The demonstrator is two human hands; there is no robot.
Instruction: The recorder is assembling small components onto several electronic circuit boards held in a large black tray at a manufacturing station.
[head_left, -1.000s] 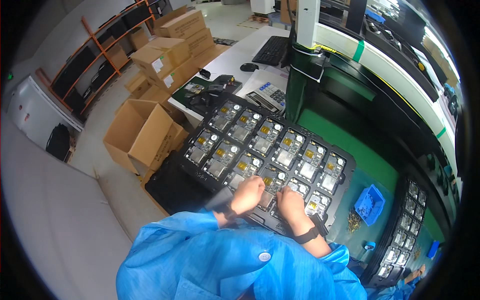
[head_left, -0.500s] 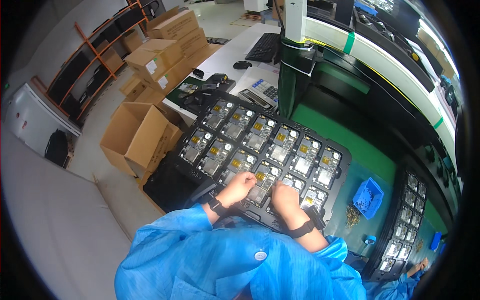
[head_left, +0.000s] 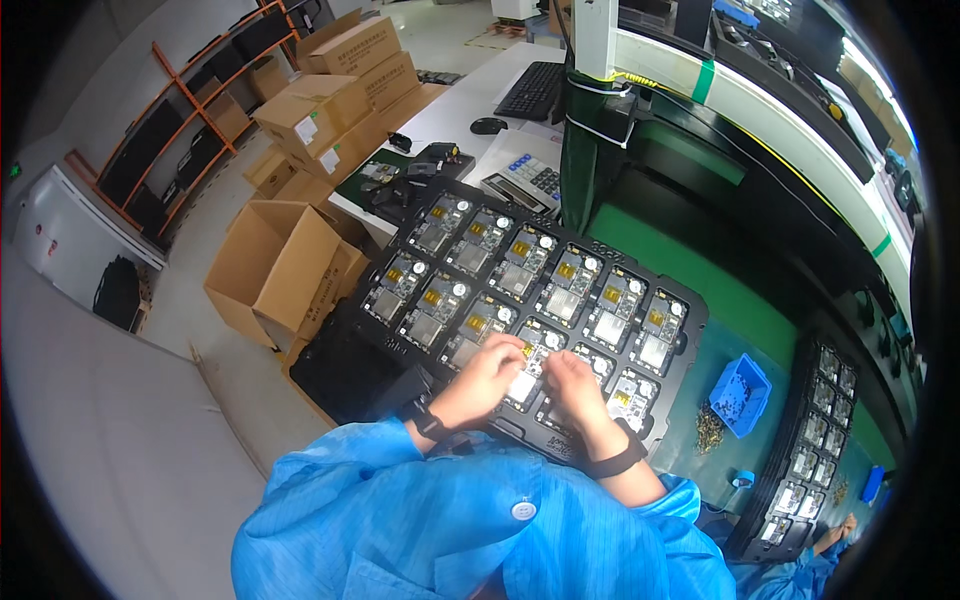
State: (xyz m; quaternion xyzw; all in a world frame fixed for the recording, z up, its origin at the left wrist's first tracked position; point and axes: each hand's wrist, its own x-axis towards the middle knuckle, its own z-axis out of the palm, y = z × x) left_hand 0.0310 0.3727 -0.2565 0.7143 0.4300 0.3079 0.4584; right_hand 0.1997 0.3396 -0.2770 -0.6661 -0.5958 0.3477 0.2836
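A black tray holds several circuit boards in two rows of pockets. Over one near-row circuit board my two hands come close together from either side. My left hand has its fingers drawn into a pinch at the board's left and upper part. At the board's right edge, the fingertips of my right hand are pressed together. Whatever the fingers hold, if anything, is too small to make out. Each board carries amber patches, a silver metal cover and a round white disc. My right hand partly hides the neighbouring board.
Right of the tray, a blue bin with small dark parts stands beside a pile of small brass-coloured pieces. Farther right lies another board tray, near a co-worker's hand. Beyond my tray are a calculator and cardboard boxes.
My left hand has moved slightly up and right over the board. My right hand has shifted a little up, and its fingertips show more. The board's metal cover looks brighter.
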